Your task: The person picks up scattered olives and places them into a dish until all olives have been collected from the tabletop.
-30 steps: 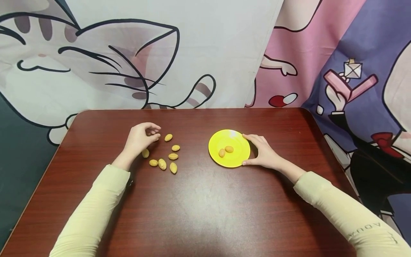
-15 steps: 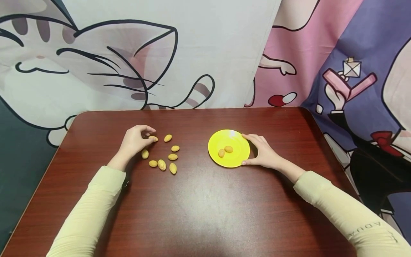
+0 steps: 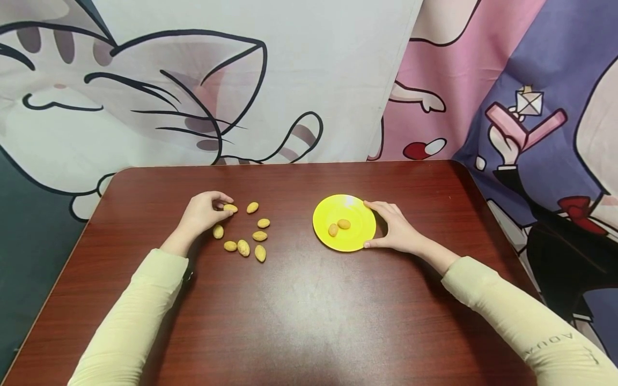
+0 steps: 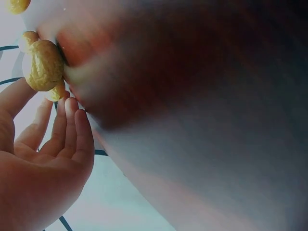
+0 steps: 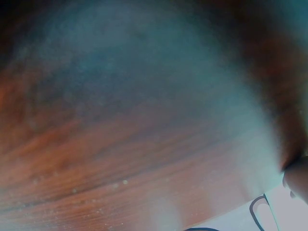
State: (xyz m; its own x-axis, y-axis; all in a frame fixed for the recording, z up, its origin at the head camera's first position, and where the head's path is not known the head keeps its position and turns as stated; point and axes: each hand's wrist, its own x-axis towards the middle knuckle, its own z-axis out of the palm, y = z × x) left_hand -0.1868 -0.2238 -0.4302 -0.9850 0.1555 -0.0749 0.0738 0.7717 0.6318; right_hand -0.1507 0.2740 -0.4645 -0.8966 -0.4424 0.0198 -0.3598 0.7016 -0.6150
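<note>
Several small yellow, wrinkled, olive-shaped fruits lie loosely grouped on the table's left half, among them one fruit (image 3: pixel 243 247) in front. My left hand (image 3: pixel 199 213) is at the group's far left, thumb and fingertips pinching a fruit (image 3: pixel 230 208). In the left wrist view, a large near fruit (image 4: pixel 45 65) partly covers others by the fingertips of the left hand (image 4: pixel 53 163). My right hand (image 3: pixel 397 230) holds the right rim of a yellow plate (image 3: pixel 321 214), thumb in front and fingers behind. Two orange-yellow fruits (image 3: pixel 344 224) lie on the plate.
A dark red-brown wooden table (image 3: pixel 299 311) with rounded far corners bears everything. Behind it hangs a cartoon-printed cloth (image 3: pixel 338 69). The right wrist view is mostly blurred table surface.
My left hand has drawn slightly left and lowered, its thumb and fingers closing round the far-left fruit. The right hand and plate have kept their place.
</note>
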